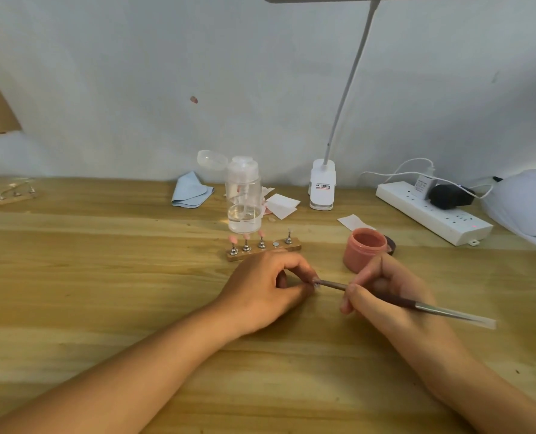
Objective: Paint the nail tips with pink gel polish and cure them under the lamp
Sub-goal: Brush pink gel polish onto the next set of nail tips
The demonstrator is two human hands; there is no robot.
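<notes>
Just near of the wooden holder [263, 251], the left hand [268, 288] rests on the desk [103, 277], its fingers [304, 272] curled in and pinching a small clear nail tip [316, 284], which is mostly hidden by them. The right hand [384, 297] grips a brush [423, 306] like a pen. The bristle end points left and touches the pinched tip, and the metal handle sticks out to the right.

The open jar of pink gel polish [366, 249] stands just beyond the right hand, with a dark lid [391, 244] touching its right side. On the holder, three stands at the left carry pink tips, then comes one bare spot, then a stand with a clear tip.

Farther off are a clear pump bottle [244, 195], a blue cloth [191, 191], a clip desk lamp [323, 189] and a power strip [432, 214]. The white curing lamp [526, 202] sits at the far right.
</notes>
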